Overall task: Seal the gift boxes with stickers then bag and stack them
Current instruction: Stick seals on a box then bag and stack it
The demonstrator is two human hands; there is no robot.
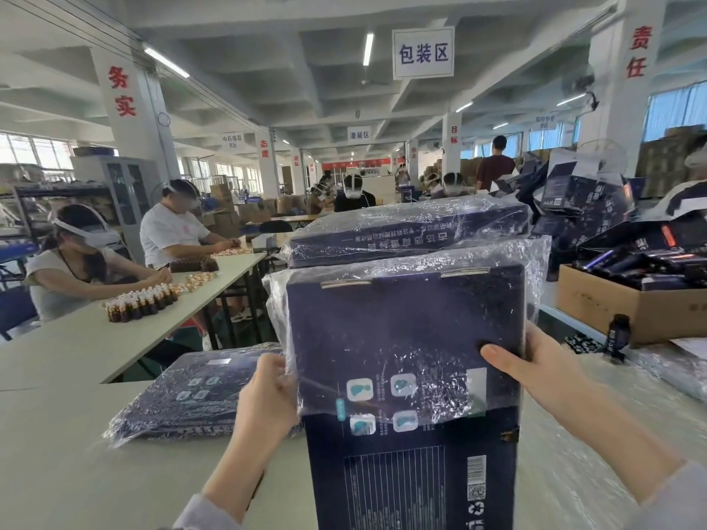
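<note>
Far left of and behind the dark navy rectangular cardboard gift box (405, 330), small brown glass bottles (141, 300) stand clustered on a long pale table (95, 338) where two seated people work. Just left of the gift box, a flat navy box sealed in crinkled clear film (191, 392) lies on the grey-white worktop (57, 453).

The person's left hand (267, 395) is curled round the gift box's left edge, clutching the film there. The gift box stands upright in front of the person, its printed face toward the camera. A clear plastic bag (535, 265) sleeves its upper part (the lower part, with the barcode, is bare). Just behind its top edge lies another film-wrapped navy box (409, 231), flat.

The right hand (543, 369) grasps the gift box's right edge, thumb (497, 355) laid across the front; its fingers are hidden behind.

Right of the gift box a small dark bottle (618, 334) stands before a brown cardboard carton (612, 311) filled with dark packs.
</note>
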